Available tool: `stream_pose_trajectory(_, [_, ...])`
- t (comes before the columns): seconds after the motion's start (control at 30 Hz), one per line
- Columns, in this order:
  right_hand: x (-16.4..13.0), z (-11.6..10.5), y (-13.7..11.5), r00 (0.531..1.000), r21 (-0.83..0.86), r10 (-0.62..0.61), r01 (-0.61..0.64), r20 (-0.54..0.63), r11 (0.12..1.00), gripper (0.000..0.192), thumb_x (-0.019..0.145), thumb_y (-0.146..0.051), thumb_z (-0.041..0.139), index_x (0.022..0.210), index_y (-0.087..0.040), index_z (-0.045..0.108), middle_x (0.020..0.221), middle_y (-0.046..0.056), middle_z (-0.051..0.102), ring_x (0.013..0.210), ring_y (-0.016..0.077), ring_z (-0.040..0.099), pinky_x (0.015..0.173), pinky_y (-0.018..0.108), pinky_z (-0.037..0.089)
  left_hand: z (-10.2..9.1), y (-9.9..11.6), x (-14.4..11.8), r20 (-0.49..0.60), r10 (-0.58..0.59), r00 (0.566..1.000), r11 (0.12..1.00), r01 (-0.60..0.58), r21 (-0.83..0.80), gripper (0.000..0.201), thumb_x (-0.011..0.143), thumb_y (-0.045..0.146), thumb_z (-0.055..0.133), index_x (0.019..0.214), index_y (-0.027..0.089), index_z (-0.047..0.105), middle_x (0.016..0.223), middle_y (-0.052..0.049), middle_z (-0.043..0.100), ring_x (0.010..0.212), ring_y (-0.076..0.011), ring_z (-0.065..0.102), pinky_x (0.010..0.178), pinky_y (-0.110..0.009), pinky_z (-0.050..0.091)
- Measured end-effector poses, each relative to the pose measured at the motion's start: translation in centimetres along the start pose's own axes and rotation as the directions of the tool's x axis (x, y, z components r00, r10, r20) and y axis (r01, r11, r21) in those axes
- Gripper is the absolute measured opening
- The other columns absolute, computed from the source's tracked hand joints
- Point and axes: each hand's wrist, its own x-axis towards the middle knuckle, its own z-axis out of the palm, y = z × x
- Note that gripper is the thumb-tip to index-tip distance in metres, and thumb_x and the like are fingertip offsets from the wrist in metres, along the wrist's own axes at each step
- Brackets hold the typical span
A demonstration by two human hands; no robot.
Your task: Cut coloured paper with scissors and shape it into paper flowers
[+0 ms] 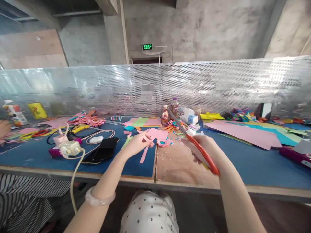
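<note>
My left hand (137, 144) is above the blue mat, its fingers pinched on a small piece of pink paper (151, 142). A narrow pink paper strip (143, 156) lies just below it. My right hand (209, 144) is closed around the orange-handled scissors (203, 153), their blades pointing up and away to the left. Whether the blades are parted is hard to make out. Between the hands lies a pink paper ring with a frilled edge (163, 142). Behind my left fingers is a larger pink paper sheet (157, 133).
A black phone (104, 149), white earbud case (96, 139) and cables lie at left. Two bottles (165, 116) stand near the perforated metal screen (206, 85). Large coloured sheets (243, 132) spread at right. Another person's hand (4, 127) shows at far left.
</note>
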Motion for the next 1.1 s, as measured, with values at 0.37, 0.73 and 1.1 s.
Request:
stream_pose_trajectory(0.37, [10.5,4.0,2.9,0.973,-0.440,-0.034,-0.073,-0.230,0.895,0.038,0.085,-0.036,0.046,0.109,-0.007,0.055,0.100,0.021,0.064,0.096,0.0310,0.060,0.078,0.034,0.042,-2.9,-2.9,-2.8,0.120,-0.136,0.983,0.990,0.140,-0.028,0.023,0.068,0.040,0.061,0.072,0.019,0.068,0.086,-0.006,0.067,0.080,-0.0218,0.058,0.062,-0.028,0.042])
stream_pose_trajectory(0.73, [10.7,4.2,5.8,0.979,-0.534,-0.001,-0.111,-0.205,0.838,0.045,0.084,-0.037,0.045,0.120,-0.011,0.049,0.101,0.020,0.063,0.094,0.0275,0.061,0.076,0.032,0.042,-3.8,-1.8,-4.1,0.246,-0.171,0.954,0.977,0.196,-0.082,0.010,0.068,0.025,0.055,0.060,0.019,0.058,0.071,0.001,0.058,0.073,-0.0162,0.051,0.069,-0.025,0.036])
stream_pose_trajectory(1.1, [11.2,4.4,6.6,0.975,-0.545,-0.008,-0.117,-0.221,0.830,0.046,0.081,-0.045,0.046,0.112,-0.012,0.054,0.101,0.019,0.064,0.090,0.0305,0.062,0.073,0.035,0.045,-3.6,-2.5,-2.9,0.308,-0.262,0.915,0.965,0.236,0.117,0.019,0.064,0.033,0.059,0.074,0.018,0.054,0.079,-0.001,0.058,0.083,-0.0212,0.055,0.079,-0.032,0.040])
